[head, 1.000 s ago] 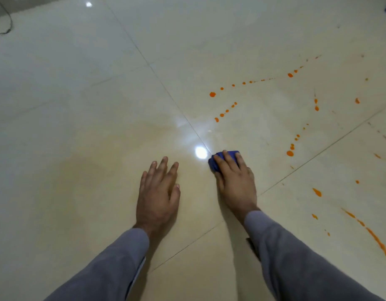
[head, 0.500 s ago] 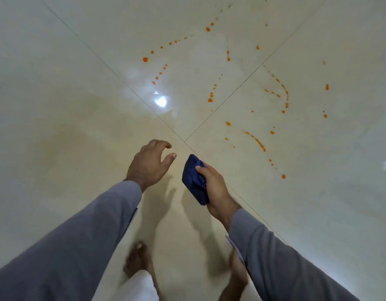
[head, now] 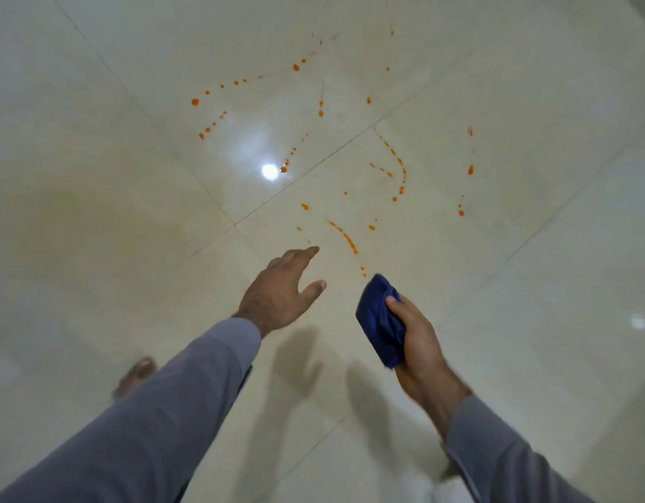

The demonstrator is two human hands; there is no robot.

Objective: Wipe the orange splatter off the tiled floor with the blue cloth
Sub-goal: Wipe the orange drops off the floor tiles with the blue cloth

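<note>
Above the tiled floor (head: 96, 212), both my hands hang.
My right hand (head: 419, 343) grips the blue cloth (head: 377, 321); my left hand (head: 281, 292) is spread, near the orange splatter (head: 350, 241).

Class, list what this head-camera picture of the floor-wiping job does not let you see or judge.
- Right hand: its fingers are behind the blue cloth, so the full grip is hidden.
- Bare foot: blurred and partly covered by the left sleeve.
- Orange splatter: the faintest specks near the top edge are too small to count.
- Left hand: its palm faces away.
</note>
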